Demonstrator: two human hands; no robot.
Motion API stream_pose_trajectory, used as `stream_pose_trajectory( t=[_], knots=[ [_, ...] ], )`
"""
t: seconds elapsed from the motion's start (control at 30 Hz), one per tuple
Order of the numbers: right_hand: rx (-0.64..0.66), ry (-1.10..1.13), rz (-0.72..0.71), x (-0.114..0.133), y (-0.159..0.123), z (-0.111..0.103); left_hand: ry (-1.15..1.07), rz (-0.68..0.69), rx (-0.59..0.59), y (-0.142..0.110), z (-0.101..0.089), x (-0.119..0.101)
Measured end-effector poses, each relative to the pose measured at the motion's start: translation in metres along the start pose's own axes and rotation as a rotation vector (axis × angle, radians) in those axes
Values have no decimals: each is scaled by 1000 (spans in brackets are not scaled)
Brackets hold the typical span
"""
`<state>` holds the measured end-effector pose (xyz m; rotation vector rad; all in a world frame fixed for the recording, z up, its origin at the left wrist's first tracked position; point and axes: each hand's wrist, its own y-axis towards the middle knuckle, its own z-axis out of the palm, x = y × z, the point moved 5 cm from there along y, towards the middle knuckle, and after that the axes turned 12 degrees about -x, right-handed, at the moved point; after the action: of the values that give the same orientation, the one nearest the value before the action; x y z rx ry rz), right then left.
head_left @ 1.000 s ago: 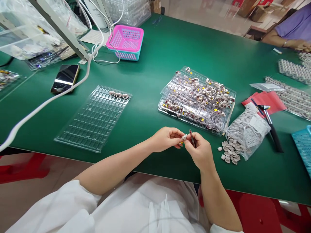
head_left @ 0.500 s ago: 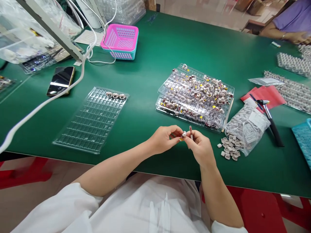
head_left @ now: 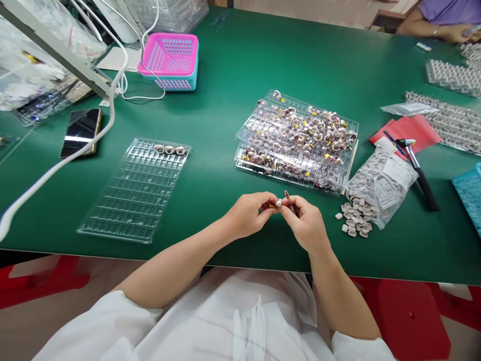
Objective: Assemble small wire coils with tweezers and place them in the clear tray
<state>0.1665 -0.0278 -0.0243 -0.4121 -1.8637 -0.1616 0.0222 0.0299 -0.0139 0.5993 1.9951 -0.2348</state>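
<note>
Between my hands, near the table's front edge, is a small whitish part (head_left: 278,203) with a bit of yellow on its left side. My left hand (head_left: 250,215) is closed, pinching this part from the left. My right hand (head_left: 305,223) is closed too; its thumb and fingertips meet the part's right side. A thin brownish stick-like tool (head_left: 288,200) pokes up out of the right hand's fingers; its kind is unclear. Behind the hands lie stacked clear trays (head_left: 244,135) full of small ring-shaped parts with yellow tabs. Pale oval caps (head_left: 355,218) lie right of my right hand.
A clear slotted tray (head_left: 131,193) at left holds three small parts in its far row. A phone (head_left: 80,133), a white cable (head_left: 112,108) and a pink basket (head_left: 169,55) lie beyond. At right are a bag of caps (head_left: 383,180), a hammer (head_left: 419,175) and a blue basket (head_left: 469,193).
The view has shifted slightly. The tool in my right hand has tipped from upright to leaning left. Both hands still hold the small part.
</note>
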Motion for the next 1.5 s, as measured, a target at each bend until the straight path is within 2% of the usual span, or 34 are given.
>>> stream_pose_trajectory(
  t=[0.37, 0.5, 0.63, 0.83, 1.1, 1.3, 1.5],
  knots=[
    [32, -99, -74, 8, 1, -1, -35, -77, -5, 0, 2, 4],
    [59, -123, -98, 7, 1, -1, -95, -160, 15, 0, 4, 7],
    [23, -134, -145, 9, 0, -4, -205, -261, 16, -1, 7, 14],
    [-31, -87, -294, 20, -4, -6, -499, -394, 0, 2, 6, 18],
    [-92, -118, -630, 29, -11, -5, -671, -457, -20, 5, 3, 12],
    [-89, -159, -620, 29, -10, -4, -707, -454, -43, 3, 2, 9],
    [-97, -201, -725, 31, -11, -1, -688, -442, -78, 2, 2, 8]
  ],
)
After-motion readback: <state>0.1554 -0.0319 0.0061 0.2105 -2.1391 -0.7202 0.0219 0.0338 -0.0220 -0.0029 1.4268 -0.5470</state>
